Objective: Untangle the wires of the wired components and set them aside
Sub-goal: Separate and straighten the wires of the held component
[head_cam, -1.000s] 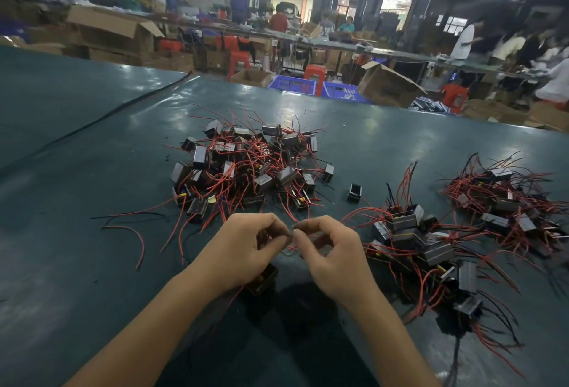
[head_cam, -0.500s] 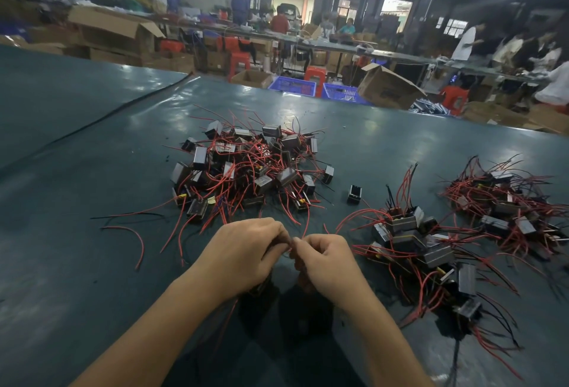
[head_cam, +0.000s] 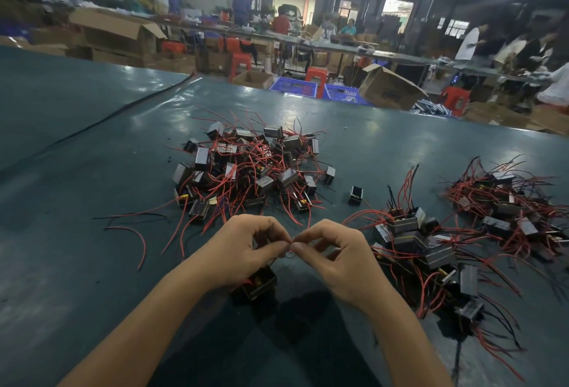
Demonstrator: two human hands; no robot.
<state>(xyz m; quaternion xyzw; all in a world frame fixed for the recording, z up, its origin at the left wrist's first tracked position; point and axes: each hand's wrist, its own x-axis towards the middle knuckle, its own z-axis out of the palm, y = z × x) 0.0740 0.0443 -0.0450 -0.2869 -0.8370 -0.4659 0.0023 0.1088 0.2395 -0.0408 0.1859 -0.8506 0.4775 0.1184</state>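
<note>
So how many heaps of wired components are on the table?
3: a centre heap straight ahead, a near heap beside the right hand, and a far-right heap, partly cut off by the frame.

The person appears as two bare forearms (head_cam: 147, 319) — uncovered right to the frame's edge — ending in the left hand (head_cam: 243, 251) and right hand (head_cam: 341, 260), fingers slim.

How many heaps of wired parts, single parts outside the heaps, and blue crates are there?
Heaps of wired parts: 3
Single parts: 2
Blue crates: 2
Total: 7
</note>
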